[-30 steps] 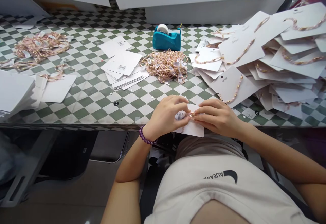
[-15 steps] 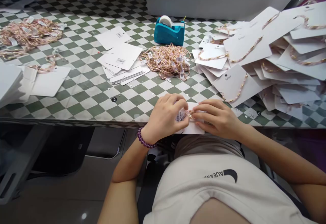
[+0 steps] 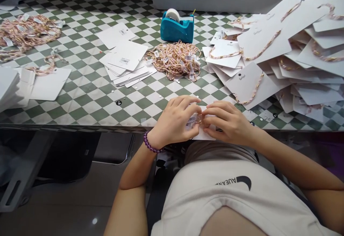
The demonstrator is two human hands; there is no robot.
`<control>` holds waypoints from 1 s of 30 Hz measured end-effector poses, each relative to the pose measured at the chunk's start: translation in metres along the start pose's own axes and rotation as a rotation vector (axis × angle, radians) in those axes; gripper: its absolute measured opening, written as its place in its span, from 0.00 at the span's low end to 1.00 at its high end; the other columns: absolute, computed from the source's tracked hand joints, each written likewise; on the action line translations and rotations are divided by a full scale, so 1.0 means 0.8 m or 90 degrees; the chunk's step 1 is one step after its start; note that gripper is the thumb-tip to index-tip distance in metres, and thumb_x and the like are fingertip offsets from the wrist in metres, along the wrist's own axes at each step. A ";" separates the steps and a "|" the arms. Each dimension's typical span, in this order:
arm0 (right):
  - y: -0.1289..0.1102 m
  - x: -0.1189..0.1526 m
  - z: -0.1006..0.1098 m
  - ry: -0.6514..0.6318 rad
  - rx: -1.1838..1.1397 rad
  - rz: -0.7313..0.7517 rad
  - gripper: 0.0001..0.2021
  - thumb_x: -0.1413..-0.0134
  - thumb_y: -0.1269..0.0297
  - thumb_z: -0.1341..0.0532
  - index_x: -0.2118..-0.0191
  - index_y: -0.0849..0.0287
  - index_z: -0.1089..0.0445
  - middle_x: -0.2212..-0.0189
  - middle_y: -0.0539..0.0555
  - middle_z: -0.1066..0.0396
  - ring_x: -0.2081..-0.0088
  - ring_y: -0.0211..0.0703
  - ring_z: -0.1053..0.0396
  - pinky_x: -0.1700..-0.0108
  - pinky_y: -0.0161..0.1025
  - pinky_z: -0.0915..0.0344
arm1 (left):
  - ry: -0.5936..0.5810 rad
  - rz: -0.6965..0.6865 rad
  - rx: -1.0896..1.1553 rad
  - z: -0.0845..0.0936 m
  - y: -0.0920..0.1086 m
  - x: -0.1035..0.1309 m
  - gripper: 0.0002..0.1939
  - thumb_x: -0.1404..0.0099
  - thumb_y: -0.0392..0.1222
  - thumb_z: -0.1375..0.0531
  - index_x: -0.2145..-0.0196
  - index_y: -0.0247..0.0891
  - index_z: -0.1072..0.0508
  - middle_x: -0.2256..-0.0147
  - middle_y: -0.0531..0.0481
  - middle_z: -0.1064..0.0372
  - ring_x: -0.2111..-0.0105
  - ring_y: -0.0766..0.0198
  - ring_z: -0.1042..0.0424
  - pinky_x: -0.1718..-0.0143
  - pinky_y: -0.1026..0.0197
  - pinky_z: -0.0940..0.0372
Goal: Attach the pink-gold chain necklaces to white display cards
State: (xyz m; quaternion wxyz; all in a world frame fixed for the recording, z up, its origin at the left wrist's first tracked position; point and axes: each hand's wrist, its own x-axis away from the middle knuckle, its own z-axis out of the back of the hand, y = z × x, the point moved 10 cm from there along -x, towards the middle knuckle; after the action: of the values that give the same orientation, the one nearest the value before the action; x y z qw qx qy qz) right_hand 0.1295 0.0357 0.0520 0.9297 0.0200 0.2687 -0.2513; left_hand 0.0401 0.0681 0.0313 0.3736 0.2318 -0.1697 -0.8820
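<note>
At the table's near edge a white card [image 3: 205, 135] lies partly under both my hands. Over it, the gold metal end of a beaded necklace [image 3: 199, 120] shows between my fingertips. My left hand [image 3: 176, 119], a purple bead bracelet [image 3: 151, 143] on its wrist, is closed in a pinch on the necklace from the left. A small barcode label [image 3: 191, 120] shows inside the curl of its fingers. From the right, my right hand [image 3: 228, 123] meets it, fingertips pressed together at the same metal parts. The exact grip on the clasp is too small to make out.
Beyond my hands lies a heap of pink-gold beaded necklaces [image 3: 176, 60], with a teal tape dispenser [image 3: 177, 30] behind. Left of it are stacked white cards [image 3: 129, 55]. Carded necklaces [image 3: 260, 44] pile up at right. Another necklace heap [image 3: 28, 32] is far left.
My fingertips have drawn slightly closer together around the necklace's metal ends, so less of them shows. The whole view has shifted a little; the other things lie as before.
</note>
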 end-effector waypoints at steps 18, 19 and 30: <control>-0.004 0.009 0.003 0.013 -0.046 0.033 0.10 0.40 0.72 0.38 0.53 0.59 0.27 0.53 0.54 0.23 0.50 0.44 0.26 0.47 0.46 0.30 | 0.033 -0.061 0.061 0.008 0.006 0.000 0.06 0.35 0.40 0.41 0.70 0.40 0.29 0.56 0.51 0.24 0.49 0.58 0.30 0.46 0.54 0.37; -0.003 0.010 0.003 0.013 -0.055 0.029 0.10 0.39 0.72 0.39 0.53 0.59 0.27 0.53 0.54 0.23 0.50 0.44 0.26 0.47 0.45 0.30 | 0.039 -0.061 0.062 0.009 0.006 0.000 0.06 0.35 0.40 0.41 0.71 0.40 0.29 0.57 0.52 0.23 0.50 0.59 0.30 0.47 0.54 0.37; 0.000 0.011 0.000 0.000 -0.150 0.018 0.13 0.38 0.73 0.40 0.50 0.60 0.28 0.52 0.57 0.23 0.50 0.45 0.26 0.51 0.44 0.26 | 0.054 -0.010 -0.031 0.016 0.000 0.010 0.08 0.35 0.44 0.40 0.59 0.41 0.24 0.53 0.47 0.26 0.47 0.52 0.35 0.43 0.49 0.39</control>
State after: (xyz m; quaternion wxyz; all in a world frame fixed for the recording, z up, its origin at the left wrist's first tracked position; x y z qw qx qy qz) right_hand 0.1362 0.0319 0.0477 0.9292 -0.0854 0.2958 -0.2046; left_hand 0.0286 0.0639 0.0403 0.3792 0.2612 -0.1304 -0.8781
